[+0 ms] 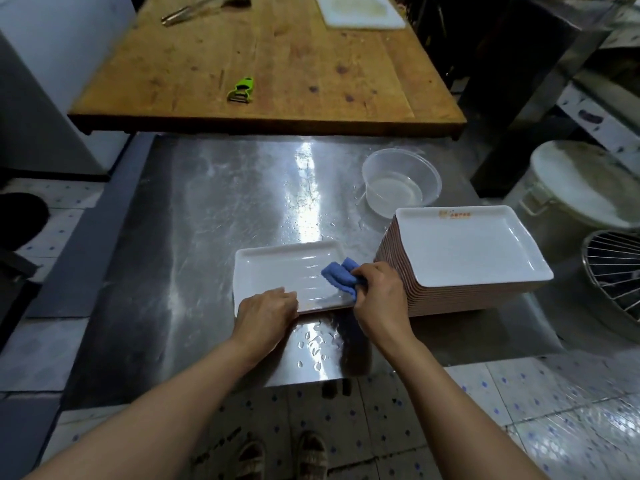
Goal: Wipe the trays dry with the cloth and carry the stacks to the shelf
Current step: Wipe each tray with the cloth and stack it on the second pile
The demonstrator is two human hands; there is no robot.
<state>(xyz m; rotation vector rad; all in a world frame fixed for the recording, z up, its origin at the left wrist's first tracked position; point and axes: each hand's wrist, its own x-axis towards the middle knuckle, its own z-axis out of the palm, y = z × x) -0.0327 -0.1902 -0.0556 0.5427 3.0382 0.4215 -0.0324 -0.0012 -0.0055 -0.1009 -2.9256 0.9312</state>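
The left hand [266,311], knuckles up, fingers curled over the near rim, holds the tray [273,271] on the steel table [207,209]. The right hand [379,292] grips the cloth [341,277], bunched in its fingers, against the tray's right end, just beside the stack [460,258].

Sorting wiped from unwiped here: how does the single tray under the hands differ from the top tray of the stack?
The single tray lies flat on the steel table; the top tray sits raised on the stack. The single tray is held by the left hand and wiped with the blue cloth gripped by the right hand; the top tray is untouched. An orange logo shows on the top tray only. Both are white and rectangular.
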